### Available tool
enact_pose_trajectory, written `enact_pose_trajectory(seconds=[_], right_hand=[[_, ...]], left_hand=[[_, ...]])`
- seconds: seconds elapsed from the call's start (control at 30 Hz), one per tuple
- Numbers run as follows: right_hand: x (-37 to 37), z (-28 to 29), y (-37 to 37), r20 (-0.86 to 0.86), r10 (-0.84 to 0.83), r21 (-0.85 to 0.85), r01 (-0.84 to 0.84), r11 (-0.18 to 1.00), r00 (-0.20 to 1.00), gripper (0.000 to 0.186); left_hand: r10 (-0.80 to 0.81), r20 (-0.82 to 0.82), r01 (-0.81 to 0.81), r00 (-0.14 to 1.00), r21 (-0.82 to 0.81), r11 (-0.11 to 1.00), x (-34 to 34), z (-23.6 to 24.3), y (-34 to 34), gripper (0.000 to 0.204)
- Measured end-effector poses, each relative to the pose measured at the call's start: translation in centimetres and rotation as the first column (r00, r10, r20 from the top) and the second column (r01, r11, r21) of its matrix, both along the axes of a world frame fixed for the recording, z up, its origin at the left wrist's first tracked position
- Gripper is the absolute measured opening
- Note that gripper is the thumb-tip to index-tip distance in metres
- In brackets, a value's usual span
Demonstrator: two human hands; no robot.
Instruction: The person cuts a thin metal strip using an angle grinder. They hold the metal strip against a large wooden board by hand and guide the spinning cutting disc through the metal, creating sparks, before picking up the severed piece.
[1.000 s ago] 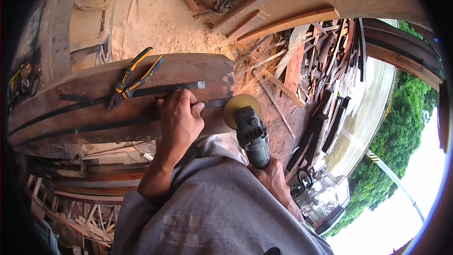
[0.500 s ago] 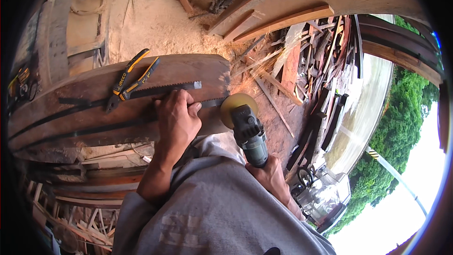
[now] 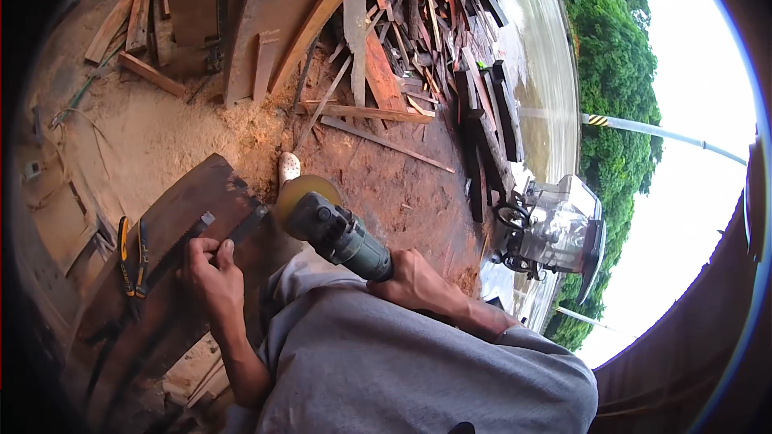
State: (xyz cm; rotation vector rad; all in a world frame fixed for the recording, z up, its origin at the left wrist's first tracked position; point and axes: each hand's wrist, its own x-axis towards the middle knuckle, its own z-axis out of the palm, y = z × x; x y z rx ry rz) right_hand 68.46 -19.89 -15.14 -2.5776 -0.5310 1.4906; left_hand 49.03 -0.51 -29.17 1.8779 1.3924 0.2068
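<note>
Right now, right fingers (image 3: 392, 270) wrap the grinder (image 3: 338, 235); left fingers (image 3: 198, 255) curl, grip unclear, over dark wood (image 3: 191, 199) above sawdusty ground (image 3: 181, 130).

See, lying on the dark wooden worktop (image 3: 219, 185), yellow-and-black pliers (image 3: 142, 272) with handles spread, a toothed dark strip (image 3: 186, 240) beside them, and another strip (image 3: 249, 225) farther right.
</note>
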Motion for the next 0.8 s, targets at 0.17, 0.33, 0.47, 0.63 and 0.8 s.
enact_pose_trajectory(seconds=[0.17, 0.33, 0.47, 0.63, 0.8], right_hand=[[-0.4, 0.6, 0.2, -0.080, -0.094, -0.020, 0.092, 0.996, 0.992, 0.036], [-1.6, 1.1, 0.6, -0.100, -0.126, 0.029, 0.129, 0.991, 0.987, 0.031], [-2.4, -1.5, -1.3, -0.162, -0.098, 0.051, 0.108, 0.993, 0.982, 0.030], [-2.6, -2.1, -1.7, -0.190, -0.129, 0.055, 0.142, 0.988, 0.973, 0.030], [-2.5, -2.0, -0.8, -0.128, -0.061, 0.039, 0.067, 0.997, 0.990, 0.031]], left_hand=[[-0.017, -0.118, 0.008, 0.993, -0.070, 0.998, -1.5, 1.0, 0.4, 0.026], [-0.130, -0.041, 0.129, 0.991, -0.013, 0.992, -0.9, 0.2, 0.8, 0.023], [-0.149, -0.002, 0.149, 0.989, 0.045, 0.988, -0.4, -0.2, 0.4, 0.022], [-0.119, -0.003, 0.119, 0.993, 0.067, 0.991, -1.5, -0.1, 0.3, 0.022], [-0.131, 0.014, 0.130, 0.991, 0.050, 0.990, -1.2, 0.0, 0.5, 0.023]])
